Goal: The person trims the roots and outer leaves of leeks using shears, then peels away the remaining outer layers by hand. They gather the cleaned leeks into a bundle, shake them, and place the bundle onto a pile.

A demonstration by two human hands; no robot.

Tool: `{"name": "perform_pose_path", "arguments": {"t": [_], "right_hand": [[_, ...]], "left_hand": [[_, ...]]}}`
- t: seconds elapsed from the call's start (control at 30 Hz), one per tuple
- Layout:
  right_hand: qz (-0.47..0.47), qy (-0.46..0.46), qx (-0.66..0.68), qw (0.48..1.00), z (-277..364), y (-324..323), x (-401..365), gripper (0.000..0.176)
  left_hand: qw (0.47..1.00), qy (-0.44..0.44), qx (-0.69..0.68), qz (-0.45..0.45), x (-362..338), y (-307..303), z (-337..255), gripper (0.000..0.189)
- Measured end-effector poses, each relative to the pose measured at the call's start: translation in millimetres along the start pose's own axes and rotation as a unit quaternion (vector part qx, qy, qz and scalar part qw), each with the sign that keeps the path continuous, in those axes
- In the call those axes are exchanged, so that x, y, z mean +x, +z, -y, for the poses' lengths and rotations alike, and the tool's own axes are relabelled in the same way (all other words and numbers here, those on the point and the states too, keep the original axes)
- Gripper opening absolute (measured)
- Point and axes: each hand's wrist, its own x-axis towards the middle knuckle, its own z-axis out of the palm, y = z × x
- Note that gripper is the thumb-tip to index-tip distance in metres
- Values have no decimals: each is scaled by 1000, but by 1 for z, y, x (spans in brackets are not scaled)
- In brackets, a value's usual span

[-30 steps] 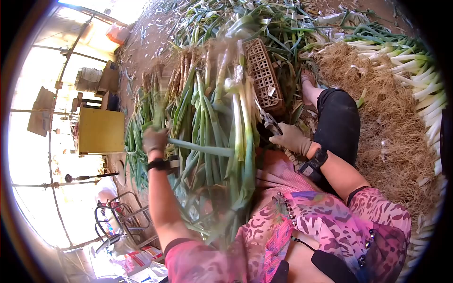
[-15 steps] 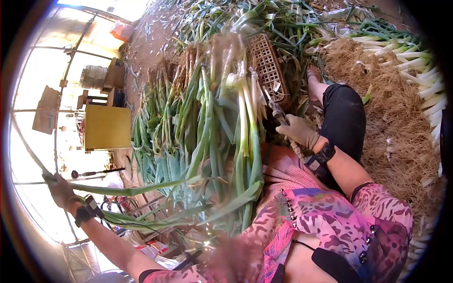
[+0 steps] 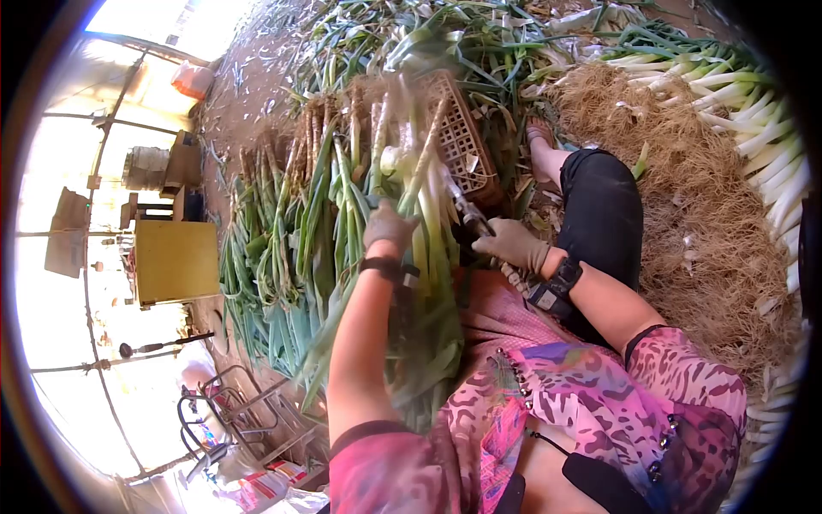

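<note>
In the middle of the head view, my gloved left hand [image 3: 390, 230] is closed at the lower stalk of a leek [image 3: 425, 161], with its root end pointing up and away from me. My gloved right hand [image 3: 516, 246] grips an air blow gun [image 3: 467, 214]. The gun's metal nozzle points up and left at the pale leek stalks, and a coiled hose hangs below my hand. Beneath and left of my left hand lies a thick heap of unpeeled leeks [image 3: 282, 231] with brown roots and green leaves. The stalks around the nozzle are blurred.
A brown plastic crate [image 3: 462, 141] stands just beyond the nozzle. Peeled leeks [image 3: 771, 163] with a mass of roots [image 3: 685, 223] lie on my right. Stripped leaves [image 3: 419, 43] cover the ground ahead. At left stand a yellow box [image 3: 177, 261] and a metal-framed cart [image 3: 240, 411].
My left hand has swung from the far left, where it held long green leaves, to the leek stalks in the middle. My right hand still holds the blow gun, and the view has shifted slightly.
</note>
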Motion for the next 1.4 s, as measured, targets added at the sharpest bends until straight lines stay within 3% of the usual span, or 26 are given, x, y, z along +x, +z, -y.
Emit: {"name": "perform_pose_path", "arguments": {"t": [0.03,0.07,0.17,0.23,0.33,0.43,0.6,0.63,0.67,0.7,0.77,0.83,0.93,1.03,1.17,1.3,1.4], "right_hand": [[15,-15,-1,1000,4,4,-5,57],[102,46,41,993,40,-13,-26,54],[109,-71,6,991,48,2,-58,52],[104,-76,10,992,48,11,-67,42],[66,-51,24,996,43,15,-62,44],[52,-127,-13,990,53,16,-73,45],[35,-78,-28,996,45,21,-57,48],[23,-70,-21,997,51,19,-57,49],[72,-21,16,997,56,14,-65,48],[64,-43,2,997,59,14,-70,48],[47,-88,-29,995,59,15,-78,46],[16,-74,-41,996,51,17,-67,47],[-13,-49,-50,997,46,14,-53,50],[-7,-45,-47,998,49,12,-54,52],[-21,-81,-72,994,53,8,-53,50],[-89,-57,-36,994,39,2,13,48],[-58,22,4,998,46,-10,47,46]], "left_hand": [[1000,12,2,9,-4,14,6,55],[999,7,-27,37,-11,11,9,53],[982,7,-167,85,-29,-15,40,45],[964,13,-224,140,-35,-28,66,47],[963,22,-219,152,-43,-27,75,50],[970,18,-207,126,-44,-20,70,49],[964,18,-228,138,-44,-24,51,49],[973,37,-198,112,-44,-22,50,49],[981,55,-167,88,-43,-19,48,48],[986,74,-136,63,-43,-18,48,48],[971,63,-203,104,-41,-14,49,47],[951,53,-268,146,-40,-15,47,47],[966,39,-184,180,-41,-19,33,49],[974,89,-163,127,-47,-17,27,48],[948,75,-247,186,-50,-17,23,46],[901,59,-336,269,-57,-15,27,41],[881,55,-369,291,-64,-1,33,40]]}}
